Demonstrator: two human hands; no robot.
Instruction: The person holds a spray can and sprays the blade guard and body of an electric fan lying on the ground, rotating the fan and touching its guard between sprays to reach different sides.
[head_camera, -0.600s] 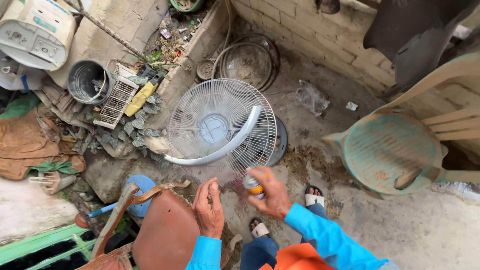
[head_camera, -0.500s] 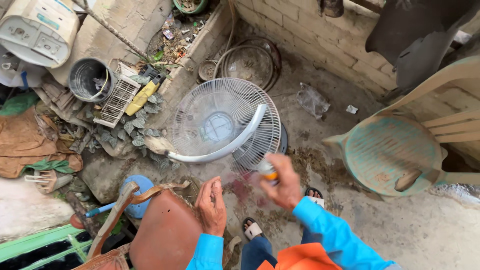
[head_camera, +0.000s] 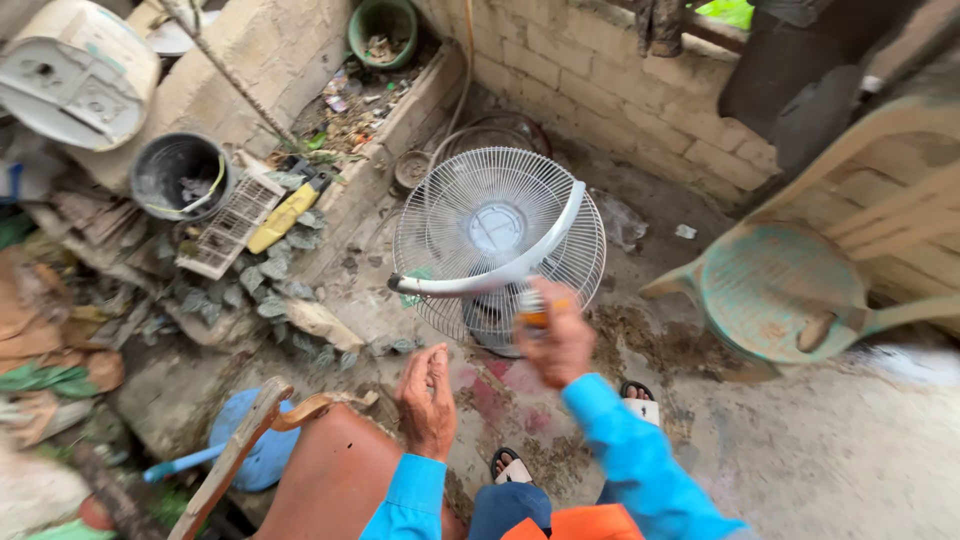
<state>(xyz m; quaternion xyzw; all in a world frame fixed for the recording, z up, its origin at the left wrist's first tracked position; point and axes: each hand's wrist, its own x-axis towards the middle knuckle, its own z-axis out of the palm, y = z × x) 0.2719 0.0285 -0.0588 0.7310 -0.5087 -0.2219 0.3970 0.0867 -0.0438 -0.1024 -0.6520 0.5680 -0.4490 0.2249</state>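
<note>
A white wire fan guard (head_camera: 497, 240) with a white plastic rim band lies on the dirty concrete floor in front of me. My right hand (head_camera: 556, 337) is closed around a small orange-and-grey can, held just over the guard's near edge; the hand is blurred. My left hand (head_camera: 427, 398) hovers empty with fingers apart, near the floor, left of the right hand. Both sleeves are bright blue. My sandalled feet (head_camera: 636, 400) show below the hands.
A worn green plastic chair (head_camera: 782, 292) stands at the right. A brown wooden seat (head_camera: 325, 470) is at my lower left, by a blue lid (head_camera: 250, 450). A black bucket (head_camera: 178, 175), a white grille, a yellow bottle and rubble crowd the left. Brick wall (head_camera: 620, 90) behind.
My view has shifted, so the fan guard sits more to the centre. My right hand with the can has moved slightly right and up, over the guard's near edge.
</note>
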